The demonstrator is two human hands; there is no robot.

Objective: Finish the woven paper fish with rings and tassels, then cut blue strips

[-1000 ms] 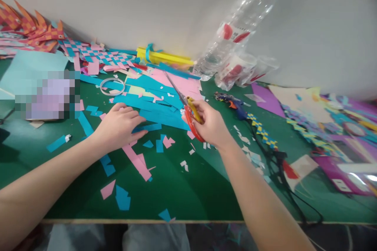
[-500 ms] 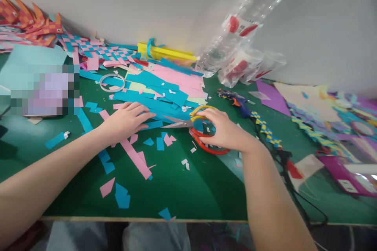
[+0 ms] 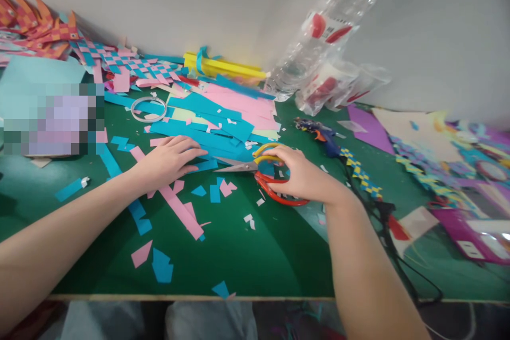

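My right hand (image 3: 306,172) grips a pair of scissors (image 3: 241,167) with one yellow and one red handle. The blades are a little apart and point left toward my left hand (image 3: 171,159). That hand lies palm down on paper strips, its fingers stretched and somewhat apart. A short blue strip (image 3: 206,165) comes out from beneath its fingertips, near the blade tips; whether it is pinched is hidden. Under the same hand runs a pink strip (image 3: 181,210). Wide blue paper strips (image 3: 199,135) lie just behind the fingers.
A silver tape ring (image 3: 149,110) and blue-and-pink woven paper (image 3: 127,64) lie at the back left. A plastic bottle (image 3: 319,32) leans against the wall. Right of the scissors are a blue glue gun (image 3: 326,141) and its cord. Paper scraps (image 3: 162,265) dot the green table (image 3: 247,260).
The view has shifted slightly. The scissors have moved a touch left, nearer my left hand, with their blades still apart. Both hands keep nearly the same pose.
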